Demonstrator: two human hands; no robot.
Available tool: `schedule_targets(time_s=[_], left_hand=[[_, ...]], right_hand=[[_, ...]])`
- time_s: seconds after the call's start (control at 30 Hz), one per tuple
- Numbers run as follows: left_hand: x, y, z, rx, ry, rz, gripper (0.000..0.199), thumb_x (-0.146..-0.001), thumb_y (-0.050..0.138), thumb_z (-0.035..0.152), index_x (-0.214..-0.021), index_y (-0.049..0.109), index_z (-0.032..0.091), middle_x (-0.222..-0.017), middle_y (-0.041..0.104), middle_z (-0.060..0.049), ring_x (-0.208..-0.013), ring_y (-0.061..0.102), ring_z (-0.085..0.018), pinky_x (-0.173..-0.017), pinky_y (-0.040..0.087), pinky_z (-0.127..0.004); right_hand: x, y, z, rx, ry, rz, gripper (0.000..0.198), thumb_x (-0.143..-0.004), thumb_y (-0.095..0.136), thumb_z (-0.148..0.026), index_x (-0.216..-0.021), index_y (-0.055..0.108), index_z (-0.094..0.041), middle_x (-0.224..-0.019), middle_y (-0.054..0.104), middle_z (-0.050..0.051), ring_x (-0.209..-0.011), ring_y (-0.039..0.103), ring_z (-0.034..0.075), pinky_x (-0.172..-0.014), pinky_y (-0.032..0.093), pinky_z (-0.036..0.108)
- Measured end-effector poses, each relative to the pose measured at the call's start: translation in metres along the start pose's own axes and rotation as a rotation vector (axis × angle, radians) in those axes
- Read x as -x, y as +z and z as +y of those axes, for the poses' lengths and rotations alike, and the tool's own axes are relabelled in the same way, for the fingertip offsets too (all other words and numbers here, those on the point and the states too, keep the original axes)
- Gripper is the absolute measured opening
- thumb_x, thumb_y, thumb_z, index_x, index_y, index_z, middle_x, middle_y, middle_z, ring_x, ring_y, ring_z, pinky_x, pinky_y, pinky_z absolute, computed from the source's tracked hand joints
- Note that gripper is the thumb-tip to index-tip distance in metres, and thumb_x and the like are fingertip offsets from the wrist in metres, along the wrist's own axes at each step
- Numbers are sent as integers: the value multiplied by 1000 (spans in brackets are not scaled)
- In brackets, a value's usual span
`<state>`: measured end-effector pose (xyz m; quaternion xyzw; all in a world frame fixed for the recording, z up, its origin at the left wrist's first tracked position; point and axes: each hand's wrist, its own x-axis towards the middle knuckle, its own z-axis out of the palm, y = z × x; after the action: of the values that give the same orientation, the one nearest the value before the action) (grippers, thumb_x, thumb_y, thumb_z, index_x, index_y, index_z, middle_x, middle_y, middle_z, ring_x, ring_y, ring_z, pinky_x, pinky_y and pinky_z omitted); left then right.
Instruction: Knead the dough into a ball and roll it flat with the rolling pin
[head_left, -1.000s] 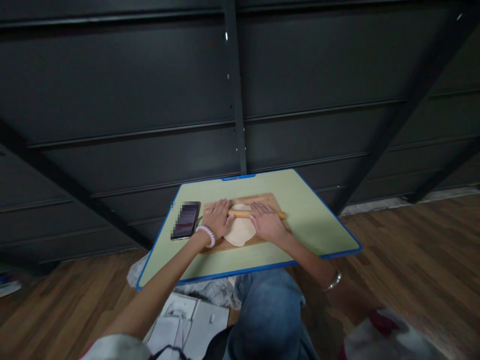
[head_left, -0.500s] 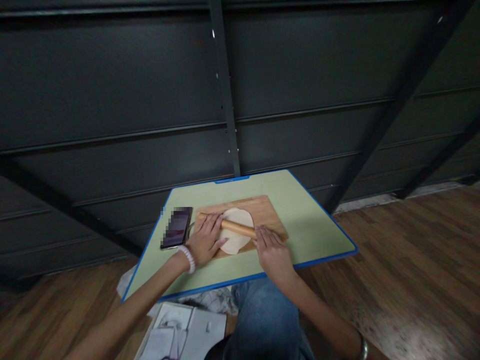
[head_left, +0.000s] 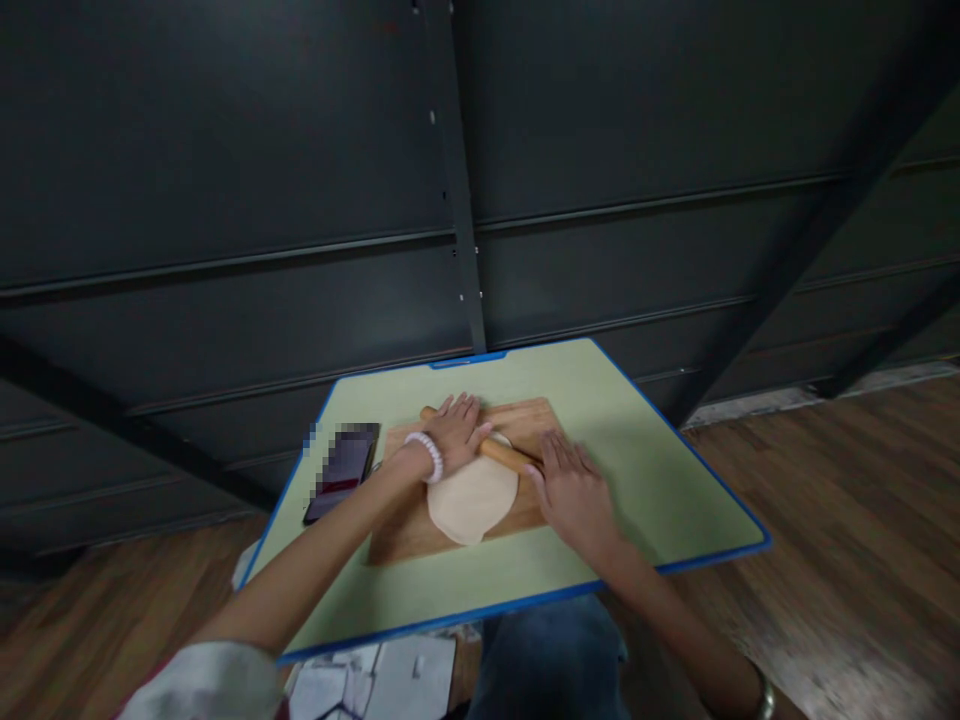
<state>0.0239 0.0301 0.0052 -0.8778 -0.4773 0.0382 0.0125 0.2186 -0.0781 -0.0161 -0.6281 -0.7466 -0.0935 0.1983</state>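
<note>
A wooden rolling pin [head_left: 508, 456] lies slantwise across the far part of a flat, pale, rounded sheet of dough [head_left: 472, 500]. The dough rests on a wooden board [head_left: 405, 535]. My left hand [head_left: 457, 430], with a pale beaded bracelet at the wrist, bears down palm-first on the pin's left part, fingers over it and thumb on the near side. Around the pin's right end is my right hand [head_left: 576, 490], fingers laid over it and thumb close to the dough. The hands cover parts of the pin, and its right tip is hidden.
The board sits on a small pale-green table [head_left: 645, 470] with a blue rim. A phone [head_left: 345, 470], partly pixelated, lies left of the board. Dark metal panels [head_left: 600, 260] rise behind the table. Below the near edge are a white box [head_left: 412, 675] and my knee in jeans [head_left: 547, 660].
Both hands have pushed the rolling pin away from me, from the dough's middle to its far part. More of the near dough now shows. The camera view has shifted slightly.
</note>
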Motion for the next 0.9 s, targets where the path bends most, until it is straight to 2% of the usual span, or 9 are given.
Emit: schedule_targets(time_s=[0.23, 0.37, 0.5, 0.6, 0.8, 0.9], left_hand=[[-57, 1, 1, 80, -7, -77, 67, -92, 4, 49, -143, 24, 9, -150, 22, -11, -140, 12, -18, -115, 6, -41], [-67, 3, 2, 110, -4, -50, 66, -92, 5, 50, -145, 16, 13, -152, 16, -6, -141, 9, -17, -115, 6, -42], [-54, 5, 3, 49, 2, 48, 62, -93, 9, 43, -145, 15, 10, -152, 17, -8, -141, 9, -17, -115, 5, -42], [-41, 6, 4, 5, -3, 64, 59, -93, 13, 38, -144, 21, 9, -150, 22, -9, -140, 13, -19, -115, 6, -43], [-3, 8, 2, -58, 0, 93, 55, -93, 14, 33, -134, 41, 6, -144, 37, -14, -136, 27, -23, -113, 16, -41], [27, 11, 4, -35, -13, 158, 55, -93, 17, 35, -133, 40, 5, -141, 40, -17, -134, 32, -23, -110, 24, -40]], right_hand=[[-25, 7, 24, 6, 52, -29, 48, -95, 30, -41, -118, 55, -8, -116, 62, 16, -108, 57, 25, -97, 38, 39], [-31, 10, 30, -1, 42, -27, 47, -96, 27, -40, -116, 58, -9, -119, 61, 16, -110, 56, 24, -99, 37, 38], [-27, 12, 26, -13, 29, 25, 49, -95, 29, -39, -121, 54, -5, -124, 57, 18, -118, 50, 25, -103, 33, 39], [-18, 9, 19, -29, 22, 38, 50, -95, 32, -38, -124, 51, -3, -127, 55, 18, -121, 48, 25, -105, 32, 38], [-2, 1, 5, -32, -11, 33, 42, -95, 33, -34, -126, 50, -11, -132, 51, 15, -123, 45, 24, -101, 35, 39], [2, -1, 5, -48, -48, 40, 40, -95, 33, -31, -126, 50, -13, -130, 53, 13, -122, 46, 22, -102, 34, 39]])
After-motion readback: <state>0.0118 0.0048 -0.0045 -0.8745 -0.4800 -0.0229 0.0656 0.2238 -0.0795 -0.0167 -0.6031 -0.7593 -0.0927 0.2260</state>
